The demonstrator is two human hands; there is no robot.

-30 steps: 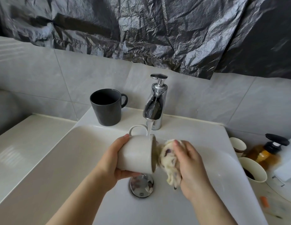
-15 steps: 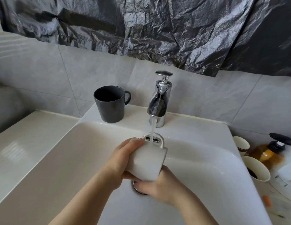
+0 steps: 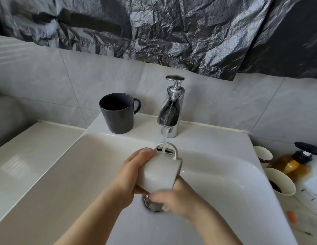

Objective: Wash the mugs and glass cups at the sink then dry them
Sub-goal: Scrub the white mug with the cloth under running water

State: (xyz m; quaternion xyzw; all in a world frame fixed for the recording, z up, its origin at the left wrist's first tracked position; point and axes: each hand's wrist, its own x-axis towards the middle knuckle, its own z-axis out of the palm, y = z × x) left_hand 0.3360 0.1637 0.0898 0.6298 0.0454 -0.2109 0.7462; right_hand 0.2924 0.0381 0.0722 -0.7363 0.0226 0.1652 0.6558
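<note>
Clearly, in the head view, the left hand point(image 3: 129, 175) gripped the white mug point(image 3: 159, 172), with the fingers curled round its body and the thumb on top near the handle. The mug lay on its side above the drain point(image 3: 150, 203), handle upward, its mouth turned toward the right hand point(image 3: 173, 197). That hand was just below the mouth end and seemed to touch it. It was blurred, so I could not tell if its fingers were spread or held something.

Beyond both hands stood the tap point(image 3: 171, 110), and its water point(image 3: 164, 138) fell through the handle loop onto the mug's upper side. Farther than the left hand, on the ledge of the sink point(image 3: 65, 174), stood the black mug point(image 3: 117, 113), upright and apart from the tap. To the right of the right hand, outside the sink, were a cup point(image 3: 279, 181) with a dark rest inside, a second cup point(image 3: 263, 156) and a bottle point(image 3: 294, 161).

The step looked to be the rinsing or rubbing of the white mug. To do it well, the left hand probably needed a firm grip, because a wet glazed mug slips easily. The mouth probably had to be tilted up under the water, so that the inside got rinsed too. Holding the mug low in the sink would likely have reduced splashes and the harm of a drop.
</note>
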